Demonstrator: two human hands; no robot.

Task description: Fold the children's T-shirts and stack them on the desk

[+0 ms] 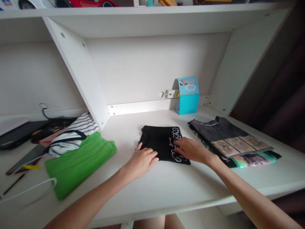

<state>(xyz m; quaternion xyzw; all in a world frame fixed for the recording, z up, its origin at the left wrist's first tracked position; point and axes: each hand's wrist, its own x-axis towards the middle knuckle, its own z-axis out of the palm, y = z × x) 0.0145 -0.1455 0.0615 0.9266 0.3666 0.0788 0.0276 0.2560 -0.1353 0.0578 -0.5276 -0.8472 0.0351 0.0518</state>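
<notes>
Pressing left hand (142,160) and right hand (190,150), both released flat, on one folded black shirt (159,141) beside one green cloth (78,162).

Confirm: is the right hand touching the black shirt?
Touching. Head view: fingers of the right hand lie flat on the black shirt, with no gap visible.

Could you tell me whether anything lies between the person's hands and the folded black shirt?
Nothing visible does: the left hand and the right hand both rest directly on the folded black shirt with white lettering.
</notes>
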